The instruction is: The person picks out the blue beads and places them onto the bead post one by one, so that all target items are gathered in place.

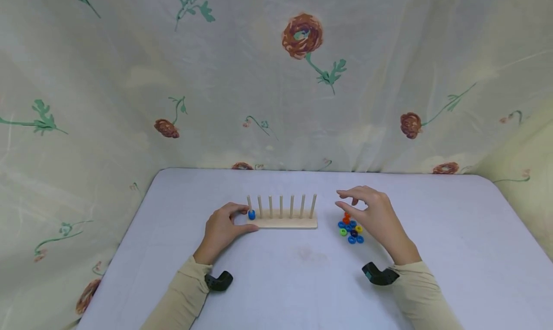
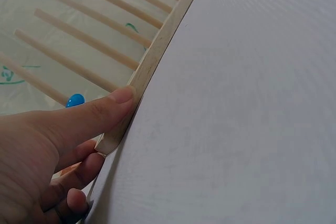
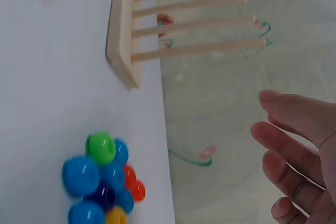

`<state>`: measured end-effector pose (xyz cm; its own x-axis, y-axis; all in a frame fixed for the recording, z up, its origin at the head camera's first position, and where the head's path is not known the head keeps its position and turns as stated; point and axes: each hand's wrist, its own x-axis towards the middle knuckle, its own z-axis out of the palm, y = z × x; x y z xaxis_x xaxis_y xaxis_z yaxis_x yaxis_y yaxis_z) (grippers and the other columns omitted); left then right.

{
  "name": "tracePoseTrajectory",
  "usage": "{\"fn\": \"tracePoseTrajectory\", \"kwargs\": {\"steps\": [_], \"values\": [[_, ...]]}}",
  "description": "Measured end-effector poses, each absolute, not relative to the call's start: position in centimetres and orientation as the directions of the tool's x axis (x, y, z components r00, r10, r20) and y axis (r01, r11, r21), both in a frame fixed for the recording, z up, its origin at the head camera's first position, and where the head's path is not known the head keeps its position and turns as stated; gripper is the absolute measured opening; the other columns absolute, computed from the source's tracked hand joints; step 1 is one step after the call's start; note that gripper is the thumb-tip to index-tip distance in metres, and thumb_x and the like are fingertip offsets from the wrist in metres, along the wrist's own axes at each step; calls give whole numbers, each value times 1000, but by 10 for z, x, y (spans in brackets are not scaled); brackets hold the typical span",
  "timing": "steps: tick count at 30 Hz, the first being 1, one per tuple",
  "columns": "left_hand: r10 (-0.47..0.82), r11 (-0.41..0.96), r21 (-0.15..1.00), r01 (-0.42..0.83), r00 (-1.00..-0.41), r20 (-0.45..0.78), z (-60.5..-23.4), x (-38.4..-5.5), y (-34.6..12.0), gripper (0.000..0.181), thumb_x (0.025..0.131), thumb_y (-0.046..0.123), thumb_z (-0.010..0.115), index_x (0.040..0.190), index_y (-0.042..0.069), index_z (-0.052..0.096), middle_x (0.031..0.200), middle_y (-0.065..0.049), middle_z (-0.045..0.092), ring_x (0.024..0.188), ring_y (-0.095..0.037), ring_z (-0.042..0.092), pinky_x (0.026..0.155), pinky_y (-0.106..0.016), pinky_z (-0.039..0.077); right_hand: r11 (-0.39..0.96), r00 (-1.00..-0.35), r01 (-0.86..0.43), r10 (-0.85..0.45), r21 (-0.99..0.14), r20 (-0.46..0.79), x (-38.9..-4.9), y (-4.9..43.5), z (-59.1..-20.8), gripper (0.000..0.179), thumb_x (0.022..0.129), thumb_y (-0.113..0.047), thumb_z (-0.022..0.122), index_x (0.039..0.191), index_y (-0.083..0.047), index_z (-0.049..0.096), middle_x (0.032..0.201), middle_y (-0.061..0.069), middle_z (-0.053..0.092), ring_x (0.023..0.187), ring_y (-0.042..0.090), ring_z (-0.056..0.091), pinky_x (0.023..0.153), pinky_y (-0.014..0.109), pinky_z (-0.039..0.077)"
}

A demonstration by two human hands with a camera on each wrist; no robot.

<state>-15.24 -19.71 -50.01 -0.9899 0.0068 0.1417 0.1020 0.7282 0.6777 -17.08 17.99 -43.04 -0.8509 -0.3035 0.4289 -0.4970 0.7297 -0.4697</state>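
Observation:
A wooden peg rack (image 1: 285, 223) with a row of several upright pegs stands mid-table. My left hand (image 1: 220, 228) grips its left end, the thumb (image 2: 122, 96) lying along the front edge of the base. One blue bead (image 1: 252, 215) sits low on the leftmost peg, partly hidden by the hand in the left wrist view. To the right of the rack lies a cluster of beads: green (image 3: 101, 148), blue (image 3: 81, 176), dark blue (image 3: 104, 195), yellow (image 3: 116, 216) and orange-red (image 3: 137, 190). Above them hovers my right hand (image 1: 380, 217), thumb and fingertips apart, holding nothing.
A white cloth covers the table (image 1: 302, 282). Behind it hangs a flower-patterned curtain (image 1: 242, 80), which also falls along both sides. Black devices are worn on the left wrist (image 1: 219, 281) and the right wrist (image 1: 380, 274).

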Motion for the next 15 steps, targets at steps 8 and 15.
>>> {"fn": "tracePoseTrajectory", "kwargs": {"steps": [8, 15], "values": [[6, 728, 679, 91, -992, 126, -501, -153, -198, 57, 67, 43, 96, 116, 21, 78, 108, 4, 75, 73, -11, 47, 63, -25, 36, 776, -888, -446, -319, -447, 331, -162, 212, -439, 27, 85, -15, 85, 112, -12, 81, 95, 1, 78, 79, 16, 60, 68, 29, 48], [3, 728, 680, 88, -992, 126, -498, -153, -197, 57, 67, 41, 97, 116, 20, 78, 108, 2, 75, 72, -12, 47, 63, -25, 36, 780, -908, -420, -355, -464, 223, -154, 234, -449, 24, 85, -17, 86, 108, -13, 81, 94, -4, 78, 77, 9, 56, 64, 22, 44]]}}
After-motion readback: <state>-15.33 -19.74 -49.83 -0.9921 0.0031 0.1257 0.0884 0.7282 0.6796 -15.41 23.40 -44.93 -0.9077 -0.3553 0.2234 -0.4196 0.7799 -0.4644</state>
